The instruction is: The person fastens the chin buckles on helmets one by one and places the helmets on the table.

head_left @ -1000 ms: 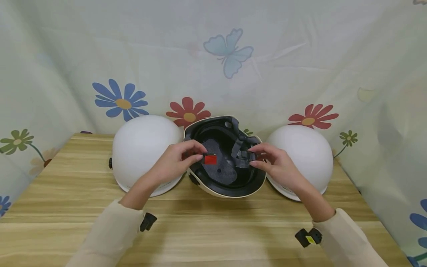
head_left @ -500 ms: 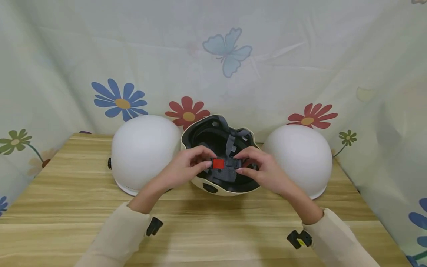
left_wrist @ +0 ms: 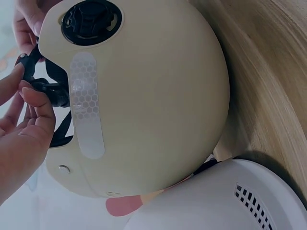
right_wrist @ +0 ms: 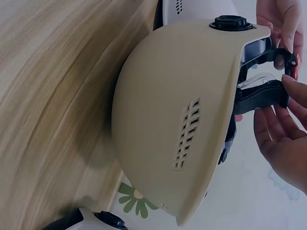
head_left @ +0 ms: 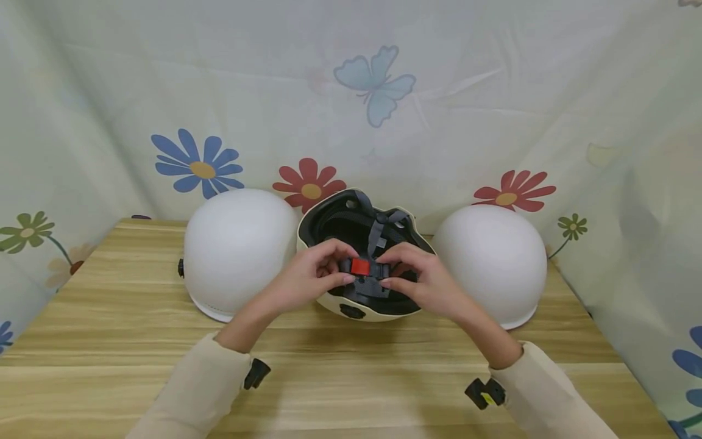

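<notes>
A cream helmet point(head_left: 332, 303) lies upside down on the table, its black padded inside facing up. Over its opening, my left hand point(head_left: 301, 277) pinches the chin strap buckle point(head_left: 360, 267) at the end with the red button. My right hand point(head_left: 425, 281) pinches the black end of the same buckle, and the two ends meet with no gap showing. Behind the fingers a grey strap point(head_left: 376, 233) runs up to the far rim. In the right wrist view, a black padded strap point(right_wrist: 261, 97) passes from the helmet to my right fingers.
White helmets stand dome up on both sides, one on the left point(head_left: 241, 250) and one on the right point(head_left: 493, 262). The wooden table point(head_left: 351, 378) extends in front, and a flowered cloth point(head_left: 263, 91) hangs behind.
My hands have come together, the right moving left and the left moving right, bringing the black buckle end against the red one. The cream helmet has turned and tilted slightly.
</notes>
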Motion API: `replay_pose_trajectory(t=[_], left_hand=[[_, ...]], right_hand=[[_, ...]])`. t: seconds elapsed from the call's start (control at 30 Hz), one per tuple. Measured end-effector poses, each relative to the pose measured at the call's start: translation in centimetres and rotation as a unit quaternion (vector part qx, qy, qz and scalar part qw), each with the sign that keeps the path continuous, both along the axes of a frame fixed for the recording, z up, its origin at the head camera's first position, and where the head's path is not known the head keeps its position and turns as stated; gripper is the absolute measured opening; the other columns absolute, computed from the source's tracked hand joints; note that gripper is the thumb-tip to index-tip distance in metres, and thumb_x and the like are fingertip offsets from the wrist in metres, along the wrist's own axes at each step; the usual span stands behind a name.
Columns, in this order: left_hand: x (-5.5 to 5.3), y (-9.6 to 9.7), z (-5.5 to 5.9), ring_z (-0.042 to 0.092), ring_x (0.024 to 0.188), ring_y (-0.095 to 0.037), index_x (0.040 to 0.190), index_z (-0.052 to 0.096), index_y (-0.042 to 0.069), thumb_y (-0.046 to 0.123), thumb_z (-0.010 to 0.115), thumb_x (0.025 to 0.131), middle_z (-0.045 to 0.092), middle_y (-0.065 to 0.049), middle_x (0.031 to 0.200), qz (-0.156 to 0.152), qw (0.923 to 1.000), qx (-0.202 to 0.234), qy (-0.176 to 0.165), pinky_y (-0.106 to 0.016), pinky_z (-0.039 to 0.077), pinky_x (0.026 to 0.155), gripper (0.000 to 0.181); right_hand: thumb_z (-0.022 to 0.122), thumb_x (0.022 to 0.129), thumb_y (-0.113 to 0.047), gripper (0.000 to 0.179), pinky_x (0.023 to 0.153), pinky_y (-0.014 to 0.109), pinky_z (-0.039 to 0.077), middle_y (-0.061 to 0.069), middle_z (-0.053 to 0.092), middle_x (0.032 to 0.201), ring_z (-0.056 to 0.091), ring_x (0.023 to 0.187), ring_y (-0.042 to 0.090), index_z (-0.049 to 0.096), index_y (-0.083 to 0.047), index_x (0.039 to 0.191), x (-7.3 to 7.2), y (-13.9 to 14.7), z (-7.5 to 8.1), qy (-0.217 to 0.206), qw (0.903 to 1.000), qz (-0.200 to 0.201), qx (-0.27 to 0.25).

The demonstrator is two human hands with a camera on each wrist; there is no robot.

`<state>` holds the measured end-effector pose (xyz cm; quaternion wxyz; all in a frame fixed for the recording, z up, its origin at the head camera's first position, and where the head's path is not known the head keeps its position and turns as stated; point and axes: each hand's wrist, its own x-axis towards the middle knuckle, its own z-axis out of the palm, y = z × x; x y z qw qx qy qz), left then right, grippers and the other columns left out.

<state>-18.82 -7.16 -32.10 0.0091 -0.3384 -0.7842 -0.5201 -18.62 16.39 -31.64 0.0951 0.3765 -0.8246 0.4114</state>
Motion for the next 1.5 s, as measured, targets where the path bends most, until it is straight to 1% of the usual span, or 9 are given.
replay_pose_trajectory(t=[0.17, 0.33, 0.43, 0.6, 0.73, 1.03, 1.17, 1.27, 1.5], left_hand=[[0.1, 0.4, 0.0, 0.05, 0.066, -0.017, 0.106, 0.055, 0.004, 0.005, 0.068, 0.081, 0.057, -0.005, 0.084, 0.023, 0.9995, 0.012, 0.02, -0.024, 0.042, 0.056, 0.028], [0.1, 0.6, 0.1, 0.05, 0.063, -0.017, 0.104, 0.058, 0.005, 0.006, 0.069, 0.08, 0.056, -0.005, 0.077, 0.052, 0.9983, 0.023, 0.016, -0.024, 0.043, 0.054, 0.026], [0.1, 0.7, 0.0, 0.052, 0.063, -0.018, 0.105, 0.058, 0.005, 0.006, 0.069, 0.081, 0.056, -0.006, 0.078, 0.064, 0.9972, 0.038, 0.012, -0.025, 0.045, 0.056, 0.026], [0.1, 0.9, -0.1, 0.056, 0.066, -0.022, 0.107, 0.059, 0.005, 0.006, 0.068, 0.081, 0.058, -0.008, 0.08, 0.077, 0.9952, 0.06, -0.001, -0.026, 0.048, 0.06, 0.027], [0.1, 0.9, -0.3, 0.057, 0.068, -0.027, 0.107, 0.061, 0.004, 0.006, 0.068, 0.081, 0.06, -0.008, 0.082, 0.079, 0.9942, 0.071, -0.013, -0.025, 0.049, 0.062, 0.027], [0.1, 1.0, -0.7, 0.059, 0.073, -0.02, 0.104, 0.065, 0.003, 0.006, 0.07, 0.08, 0.064, -0.009, 0.09, 0.08, 0.9905, 0.106, -0.036, -0.027, 0.052, 0.069, 0.025], [0.1, 1.1, -0.8, 0.06, 0.073, -0.021, 0.106, 0.066, 0.001, 0.004, 0.069, 0.08, 0.064, -0.011, 0.093, 0.069, 0.9886, 0.127, -0.043, -0.028, 0.052, 0.07, 0.027], [0.1, 1.2, -0.8, 0.061, 0.073, -0.021, 0.107, 0.066, -0.001, 0.003, 0.069, 0.079, 0.064, -0.012, 0.092, 0.063, 0.9876, 0.139, -0.035, -0.028, 0.052, 0.071, 0.028], [0.0, 1.3, -0.8, 0.058, 0.07, -0.018, 0.107, 0.066, -0.002, 0.001, 0.069, 0.078, 0.064, -0.01, 0.085, 0.058, 0.9874, 0.146, 0.017, -0.025, 0.051, 0.065, 0.029]], right_hand=[[0.07, 0.077, 0.002, 0.029, 0.072, 0.035, 0.052, 0.008, 0.058, 0.1, 0.056, 0.084, 0.019, 0.063, 0.0, 0.104, 0.0, -0.3, 0.2, 0.006, 0.9998, 0.011, -0.013], [0.069, 0.077, 0.004, 0.029, 0.073, 0.032, 0.051, 0.012, 0.055, 0.108, 0.055, 0.09, 0.021, 0.062, 0.002, 0.105, 0.0, -0.4, 0.4, 0.009, 0.9996, 0.013, -0.024], [0.069, 0.077, 0.004, 0.029, 0.073, 0.031, 0.051, 0.012, 0.056, 0.11, 0.055, 0.09, 0.02, 0.062, 0.001, 0.105, 0.0, -0.4, 0.5, -0.003, 0.9996, 0.005, -0.027], [0.068, 0.079, 0.002, 0.028, 0.07, 0.033, 0.05, 0.01, 0.06, 0.101, 0.056, 0.081, 0.019, 0.061, 0.001, 0.107, 0.1, -0.4, 0.6, -0.038, 0.9989, -0.016, -0.021], [0.067, 0.08, 0.0, 0.027, 0.069, 0.032, 0.049, 0.009, 0.06, 0.095, 0.056, 0.079, 0.019, 0.061, 0.001, 0.107, 0.1, -0.5, 0.7, -0.056, 0.9979, -0.029, -0.013], [0.068, 0.08, 0.0, 0.027, 0.066, 0.029, 0.049, 0.009, 0.061, 0.092, 0.057, 0.078, 0.019, 0.062, 0.001, 0.106, 0.3, -0.4, 0.8, -0.067, 0.997, -0.038, -0.007], [0.069, 0.079, -0.002, 0.027, 0.063, 0.026, 0.048, 0.007, 0.061, 0.09, 0.057, 0.076, 0.018, 0.063, 0.0, 0.106, 0.6, -0.4, 1.0, -0.071, 0.9964, -0.047, 0.003], [0.069, 0.079, -0.002, 0.026, 0.062, 0.026, 0.049, 0.007, 0.062, 0.089, 0.057, 0.076, 0.017, 0.063, 0.0, 0.105, 0.8, -0.5, 1.1, -0.07, 0.9965, -0.047, 0.005], [0.069, 0.079, -0.001, 0.026, 0.062, 0.027, 0.049, 0.007, 0.062, 0.089, 0.057, 0.075, 0.016, 0.063, 0.002, 0.104, 0.7, -0.7, 1.1, -0.061, 0.9973, -0.041, 0.001]])
